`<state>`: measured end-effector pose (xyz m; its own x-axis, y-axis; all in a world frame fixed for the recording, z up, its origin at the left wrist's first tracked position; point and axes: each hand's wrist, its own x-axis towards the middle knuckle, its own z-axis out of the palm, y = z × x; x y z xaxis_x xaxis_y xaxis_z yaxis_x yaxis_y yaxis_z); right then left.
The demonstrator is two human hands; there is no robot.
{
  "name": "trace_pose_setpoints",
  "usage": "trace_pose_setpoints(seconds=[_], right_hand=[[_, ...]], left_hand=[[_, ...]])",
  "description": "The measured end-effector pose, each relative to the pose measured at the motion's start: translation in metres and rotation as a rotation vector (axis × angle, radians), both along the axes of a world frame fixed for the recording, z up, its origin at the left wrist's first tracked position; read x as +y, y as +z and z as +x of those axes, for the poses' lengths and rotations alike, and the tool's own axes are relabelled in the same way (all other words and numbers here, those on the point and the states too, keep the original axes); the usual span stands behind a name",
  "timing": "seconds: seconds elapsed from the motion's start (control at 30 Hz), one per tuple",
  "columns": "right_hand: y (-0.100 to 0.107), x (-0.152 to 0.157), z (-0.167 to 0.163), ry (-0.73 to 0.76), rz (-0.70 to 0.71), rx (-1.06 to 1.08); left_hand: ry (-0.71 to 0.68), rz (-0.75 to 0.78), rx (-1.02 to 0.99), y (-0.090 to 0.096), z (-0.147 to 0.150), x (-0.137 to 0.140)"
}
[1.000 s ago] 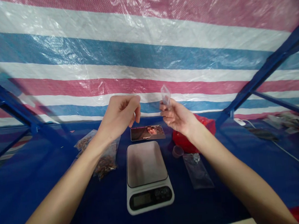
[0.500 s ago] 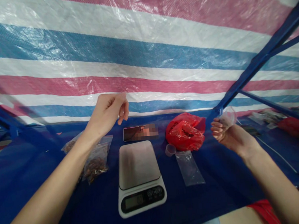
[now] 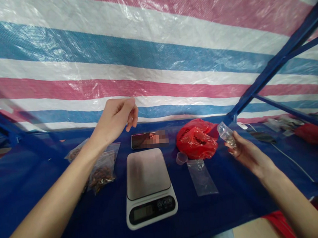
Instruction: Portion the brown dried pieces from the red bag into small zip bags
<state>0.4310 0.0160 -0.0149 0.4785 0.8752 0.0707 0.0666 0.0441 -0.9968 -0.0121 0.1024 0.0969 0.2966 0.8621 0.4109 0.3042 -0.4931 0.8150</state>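
My left hand is raised above the phone, its fingers curled and the thumb pressed toward the index finger. Whether something small is between them cannot be seen. On the right, my right hand grips a small clear plastic container, tilted, with small light-brown bits near its lower end; cup or bag, I cannot tell. Between my arms lies a white kitchen scale with a bare metal plate and a dim display. A clear plastic cup and a flat zip bag lie right of it.
A crumpled red plastic bag sits behind the cup. Left, partly behind my forearm, are clear bags of brown pieces. Blue frame bars rise at both sides; a striped sheet hangs behind. A cable runs along the right.
My right hand has turned over and shifted slightly, so the clear container now leans left toward the red bag and its bits show. The left hand stays almost in place.
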Motion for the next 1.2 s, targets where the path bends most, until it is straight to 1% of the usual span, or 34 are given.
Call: trace_pose_setpoints(seconds=[0.03,0.1,0.23,0.4,0.53,0.6,0.73,0.9,1.0,1.1,1.2], right_hand=[[-0.001,-0.001,0.002,0.013,-0.017,0.075],[-0.001,-0.003,0.002,0.028,-0.048,0.149],[0.006,-0.003,-0.006,-0.002,0.001,0.131],[0.013,0.004,-0.019,0.002,0.046,0.015],[0.016,0.014,-0.023,0.051,0.059,-0.160],[0.018,0.019,-0.022,0.109,0.048,-0.293],[0.023,0.028,-0.019,0.260,-0.035,-0.566],[0.027,0.039,-0.018,0.450,-0.020,-0.839],[0.035,0.048,-0.023,0.530,-0.017,-1.000],[0.044,0.061,-0.032,0.599,0.015,-1.066],[0.049,0.072,-0.042,0.680,0.002,-0.971]], left_hand=[[-0.002,0.002,0.001,0.000,0.000,0.000],[-0.007,0.003,0.005,0.000,0.001,0.000],[-0.012,0.008,0.009,0.002,0.002,-0.002],[-0.018,0.006,0.018,0.003,0.001,-0.003],[-0.016,0.010,0.030,0.003,0.000,-0.002],[-0.017,0.011,0.032,0.004,0.000,-0.002],[-0.014,0.004,0.051,0.007,-0.001,-0.004],[0.003,0.008,0.066,0.011,-0.003,-0.005],[-0.005,0.016,0.056,0.011,-0.004,-0.005],[-0.016,0.020,0.052,0.010,-0.004,-0.004],[-0.021,0.030,0.051,0.010,-0.006,-0.003]])
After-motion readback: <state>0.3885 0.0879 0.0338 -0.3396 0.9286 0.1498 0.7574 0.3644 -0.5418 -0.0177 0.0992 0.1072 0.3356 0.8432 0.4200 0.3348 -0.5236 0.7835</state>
